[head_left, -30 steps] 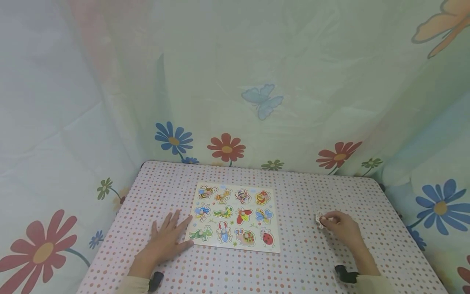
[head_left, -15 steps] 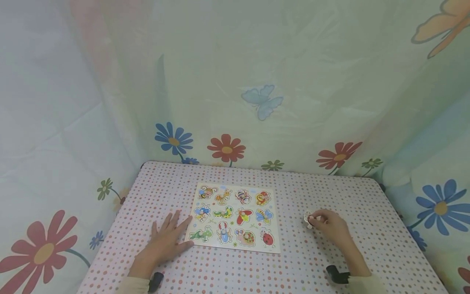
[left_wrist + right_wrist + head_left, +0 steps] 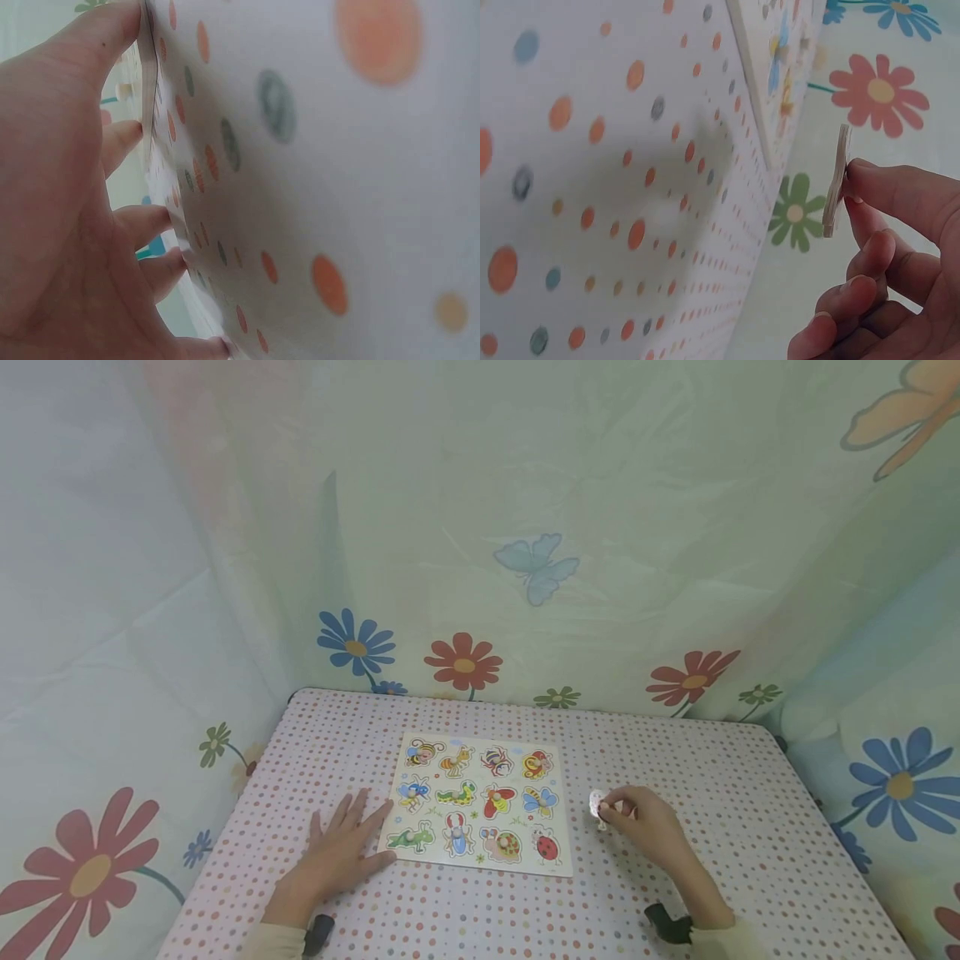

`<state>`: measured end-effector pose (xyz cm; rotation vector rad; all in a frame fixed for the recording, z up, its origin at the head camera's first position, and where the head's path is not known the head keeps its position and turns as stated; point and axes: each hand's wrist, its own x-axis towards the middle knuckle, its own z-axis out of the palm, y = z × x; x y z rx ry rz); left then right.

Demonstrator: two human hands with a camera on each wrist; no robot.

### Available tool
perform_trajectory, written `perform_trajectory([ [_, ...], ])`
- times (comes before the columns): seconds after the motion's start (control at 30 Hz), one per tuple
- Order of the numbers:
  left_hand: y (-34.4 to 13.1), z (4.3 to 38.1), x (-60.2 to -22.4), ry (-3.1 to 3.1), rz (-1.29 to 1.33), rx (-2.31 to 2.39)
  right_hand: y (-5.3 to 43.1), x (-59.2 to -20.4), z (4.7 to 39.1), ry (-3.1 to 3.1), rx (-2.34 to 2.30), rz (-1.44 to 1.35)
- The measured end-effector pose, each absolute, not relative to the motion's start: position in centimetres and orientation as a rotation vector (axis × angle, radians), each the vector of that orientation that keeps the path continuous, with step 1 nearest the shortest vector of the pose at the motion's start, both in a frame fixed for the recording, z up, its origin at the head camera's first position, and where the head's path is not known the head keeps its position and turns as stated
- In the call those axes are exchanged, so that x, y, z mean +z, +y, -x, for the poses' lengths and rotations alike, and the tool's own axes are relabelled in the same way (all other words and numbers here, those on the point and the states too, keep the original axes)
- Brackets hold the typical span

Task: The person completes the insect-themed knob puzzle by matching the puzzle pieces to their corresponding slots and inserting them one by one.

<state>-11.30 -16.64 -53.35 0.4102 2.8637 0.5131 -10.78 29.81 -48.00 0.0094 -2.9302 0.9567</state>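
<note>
My right hand (image 3: 652,831) pinches a small flat wooden puzzle piece (image 3: 597,807) between thumb and forefinger, just right of the insect puzzle board (image 3: 528,858). The piece has a pale border with a little dark red showing. Seen edge-on in the right wrist view, the piece (image 3: 837,184) is held above the table; its picture is hidden there. My left hand (image 3: 337,852) lies with spread fingers at the board's left side, touching its edge (image 3: 148,75). Knobbed insects fill most of the board; a red ladybird picture (image 3: 547,847) at its lower right shows no clear knob.
A dotted cloth covers the table (image 3: 465,914). Behind and at both sides hangs a curtain (image 3: 420,502) printed with flowers and butterflies. Dark wrist straps or mounts (image 3: 667,925) sit at the wrists.
My right hand has carried the puzzle piece leftward across the table, closer to the board's right edge. The left hand and the board have kept their places.
</note>
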Motion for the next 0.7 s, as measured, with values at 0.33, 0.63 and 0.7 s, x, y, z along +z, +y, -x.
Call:
perform_trajectory([
  [0.33,-16.7,11.4,-53.5,2.876,-0.413,0.494,27.4,-48.1,10.6,-2.944,1.06,-0.052],
  [0.63,-16.7,11.3,-53.4,2.872,-0.411,0.513,25.3,-48.8,10.4,-2.976,1.102,-0.088],
  [0.7,-16.7,11.3,-53.4,2.872,-0.409,0.515,24.9,-48.9,10.3,-2.984,1.117,-0.073],
])
